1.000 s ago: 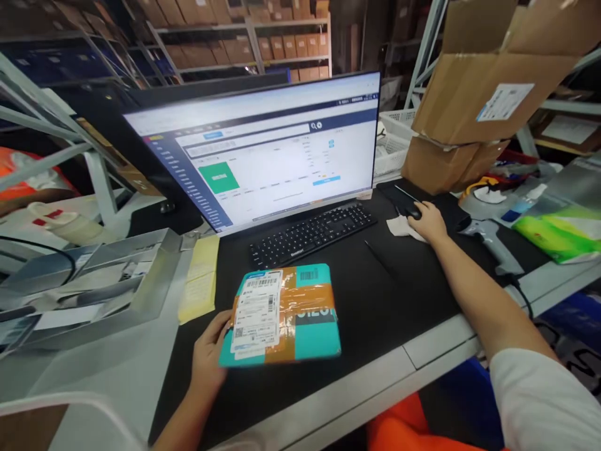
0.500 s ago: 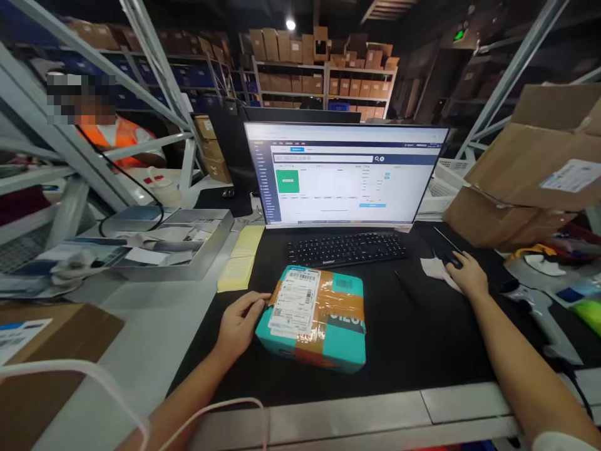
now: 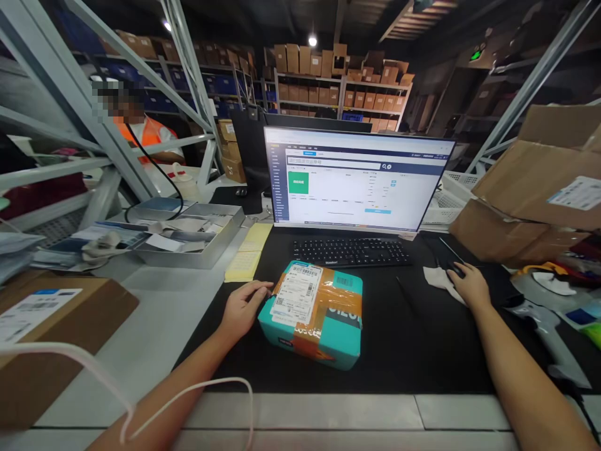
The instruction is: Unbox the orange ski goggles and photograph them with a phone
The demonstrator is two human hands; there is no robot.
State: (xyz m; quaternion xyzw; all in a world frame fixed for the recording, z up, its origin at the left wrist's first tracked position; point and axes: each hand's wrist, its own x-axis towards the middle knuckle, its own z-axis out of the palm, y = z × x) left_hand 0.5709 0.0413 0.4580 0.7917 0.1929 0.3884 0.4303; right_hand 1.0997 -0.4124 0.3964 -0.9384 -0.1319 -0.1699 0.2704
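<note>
A teal cardboard box [image 3: 340, 341] wrapped in orange-brown tape lies on the black desk mat [image 3: 399, 357]. On its top is a white shipping label [image 3: 297, 292] with barcodes. My left hand [image 3: 244, 308] rests at the box's left side, fingers stretched out, with the fingertips at its upper left edge. My right hand [image 3: 471, 287] is curved over a black computer mouse [image 3: 459, 269], which it partly covers. Beside the mouse lies a crumpled white paper [image 3: 439, 280]. A black keyboard [image 3: 350, 251] sits beyond the box, below a lit monitor [image 3: 347, 188].
At left are a grey tray [image 3: 206, 250] of papers, yellow slips [image 3: 248, 254] and a brown carton [image 3: 98, 319]. A white cable loops at lower left. On the right stand stacked cartons [image 3: 530, 181] and a barcode scanner [image 3: 547, 335]. A person in an orange vest [image 3: 153, 133] is behind the frame.
The view has shifted, so more of the box's front side shows. Larger grey text now appears in the screen's search field. Both hands keep nearly the same places at the box and mouse.
</note>
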